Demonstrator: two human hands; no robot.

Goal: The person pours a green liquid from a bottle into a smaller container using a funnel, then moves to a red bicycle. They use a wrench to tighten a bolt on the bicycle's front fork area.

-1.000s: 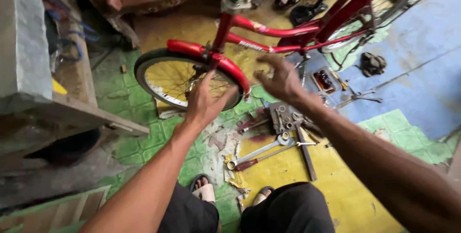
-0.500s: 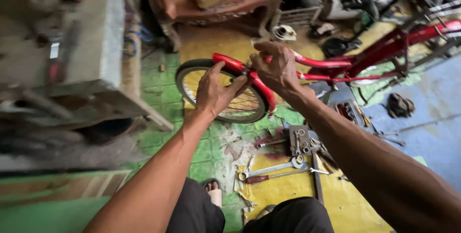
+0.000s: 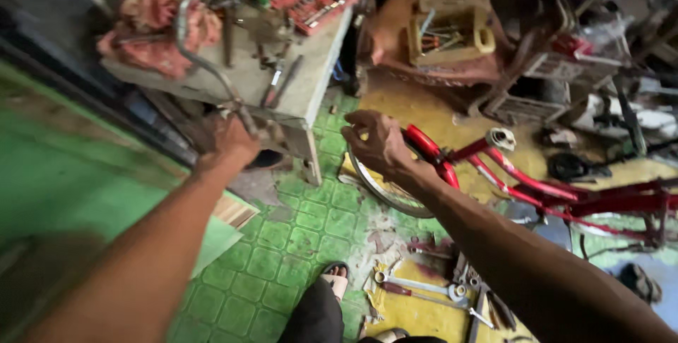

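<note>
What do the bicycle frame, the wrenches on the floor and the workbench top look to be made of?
Bicycle frame: metal tubing in glossy red paint, which catches the light. Wrenches: bare, silvery steel, going by their bright sheen. Workbench top: a grey, matt slab, possibly concrete or worn board; blur leaves it open. The left hand reaches its edge; the right hand hovers by the red fender.

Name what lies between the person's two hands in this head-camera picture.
In the head view, between the left hand gripping a curved metal tube and the right hand by the red bicycle, stands the workbench's leg, with green floor tiles below.
</note>
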